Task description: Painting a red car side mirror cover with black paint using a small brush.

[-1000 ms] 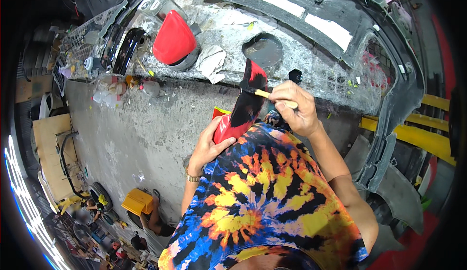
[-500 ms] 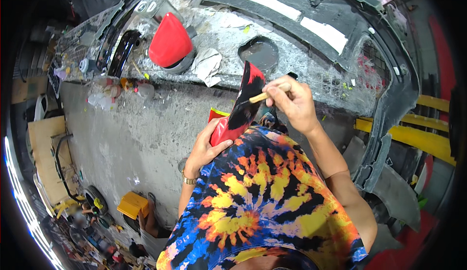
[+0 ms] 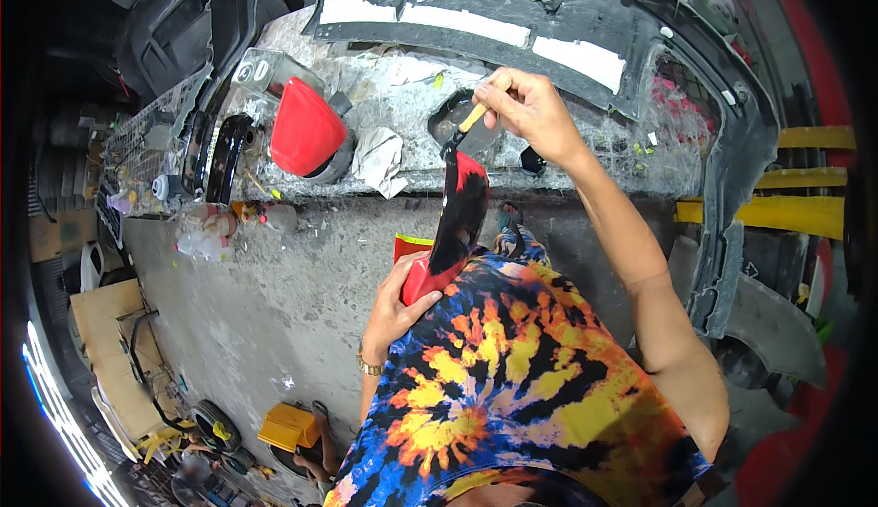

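Against my torso, my left hand [image 3: 398,297] grips a long, curved red part [image 3: 464,214] with glossy black smeared over much of its face; a red piece with a yellow edge [image 3: 412,244] shows behind it. My right hand [image 3: 526,109] pinches a brush [image 3: 471,118] by its pale handle, its dark bristles at the red part's upper tip; whether they touch is unclear. Just behind the brush sits a dark, irregular pan [image 3: 445,121] of dark liquid on the messy bench [image 3: 594,169]. A red shell piece [image 3: 305,123] and crumpled paper [image 3: 375,160] lie left of the pan.
A large dark bumper [image 3: 722,96] arches over the bench. Yellow bars [image 3: 791,214] stand at right. Plastic jugs [image 3: 206,237] sit on the floor under the bench edge. At lower left are boards [image 3: 110,320], a tire [image 3: 215,429] and another person [image 3: 325,452] beside a yellow object.
My right hand has lifted the brush from the part's black middle up to its top end by the pan. The view has tilted, so the bench and held part appear lower.
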Demonstrator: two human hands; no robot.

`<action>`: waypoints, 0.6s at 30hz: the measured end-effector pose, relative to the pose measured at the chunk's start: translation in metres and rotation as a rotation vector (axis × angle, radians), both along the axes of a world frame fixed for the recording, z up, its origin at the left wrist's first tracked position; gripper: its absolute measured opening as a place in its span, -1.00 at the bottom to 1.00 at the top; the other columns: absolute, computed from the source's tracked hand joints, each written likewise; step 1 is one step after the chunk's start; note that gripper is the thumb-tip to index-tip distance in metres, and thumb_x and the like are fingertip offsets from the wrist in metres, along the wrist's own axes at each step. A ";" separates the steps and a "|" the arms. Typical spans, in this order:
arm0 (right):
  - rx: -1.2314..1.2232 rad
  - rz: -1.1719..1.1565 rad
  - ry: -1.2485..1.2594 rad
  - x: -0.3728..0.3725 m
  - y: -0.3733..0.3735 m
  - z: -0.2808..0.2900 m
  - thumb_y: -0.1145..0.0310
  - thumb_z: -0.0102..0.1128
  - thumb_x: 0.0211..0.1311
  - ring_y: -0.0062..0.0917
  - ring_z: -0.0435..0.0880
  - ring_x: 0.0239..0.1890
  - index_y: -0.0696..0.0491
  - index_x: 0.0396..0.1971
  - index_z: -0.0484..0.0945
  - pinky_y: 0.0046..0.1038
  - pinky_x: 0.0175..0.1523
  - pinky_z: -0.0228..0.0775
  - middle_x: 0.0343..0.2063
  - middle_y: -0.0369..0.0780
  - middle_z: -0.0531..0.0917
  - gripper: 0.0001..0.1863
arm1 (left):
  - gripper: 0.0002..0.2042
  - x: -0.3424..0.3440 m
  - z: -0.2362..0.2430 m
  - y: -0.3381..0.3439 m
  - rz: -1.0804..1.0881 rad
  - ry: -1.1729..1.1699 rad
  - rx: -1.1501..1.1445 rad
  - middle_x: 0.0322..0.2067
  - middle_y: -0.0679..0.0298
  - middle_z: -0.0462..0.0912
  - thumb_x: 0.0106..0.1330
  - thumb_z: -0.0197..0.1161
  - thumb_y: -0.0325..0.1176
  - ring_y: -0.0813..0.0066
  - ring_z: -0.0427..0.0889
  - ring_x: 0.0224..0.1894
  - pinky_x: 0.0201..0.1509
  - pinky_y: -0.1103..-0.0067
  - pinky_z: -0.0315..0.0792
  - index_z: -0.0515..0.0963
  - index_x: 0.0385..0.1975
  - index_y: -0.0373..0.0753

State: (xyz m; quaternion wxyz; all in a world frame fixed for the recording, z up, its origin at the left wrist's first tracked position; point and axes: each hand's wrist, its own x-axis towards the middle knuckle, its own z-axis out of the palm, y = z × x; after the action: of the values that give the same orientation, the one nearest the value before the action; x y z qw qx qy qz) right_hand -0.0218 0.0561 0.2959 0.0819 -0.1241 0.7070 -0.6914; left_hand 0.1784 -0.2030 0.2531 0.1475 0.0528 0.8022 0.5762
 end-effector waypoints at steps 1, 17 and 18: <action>0.000 -0.003 -0.006 -0.006 0.002 -0.004 0.27 0.12 0.33 -0.85 0.29 -0.66 0.09 -0.50 0.52 -0.69 -0.59 0.07 -0.66 -0.40 0.54 -0.75 | -0.48 0.000 -0.001 0.001 -0.001 0.002 -0.003 0.03 0.13 0.51 0.06 0.41 -0.45 0.26 0.49 0.10 0.20 0.47 0.31 0.43 0.07 -0.34; 0.339 -0.289 0.033 0.032 0.089 -0.105 0.28 0.12 0.32 -0.72 0.50 -0.46 0.12 -0.24 0.62 -0.60 -0.36 0.31 -0.45 -0.28 0.67 -0.77 | -0.16 -0.001 -0.034 -0.043 0.469 -0.143 0.615 0.19 0.15 0.36 -0.04 0.47 -0.50 0.33 0.42 0.19 0.28 0.41 0.32 0.13 0.28 -0.31; 0.448 -0.272 0.007 0.038 0.091 -0.113 0.26 0.15 0.29 -0.55 0.62 -0.39 0.11 -0.26 0.63 -0.51 -0.26 0.40 -0.42 -0.21 0.69 -0.77 | -0.16 -0.002 -0.033 -0.049 0.468 -0.144 0.619 0.18 0.14 0.37 -0.05 0.48 -0.46 0.33 0.42 0.19 0.29 0.41 0.31 0.14 0.27 -0.32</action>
State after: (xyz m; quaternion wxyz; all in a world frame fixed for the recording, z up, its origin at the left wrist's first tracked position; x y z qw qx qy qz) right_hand 0.0160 0.1472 0.1832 0.0112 -0.0091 0.8530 -0.5218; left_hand 0.1762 -0.2521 0.2196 0.0450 -0.1302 0.5685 0.8111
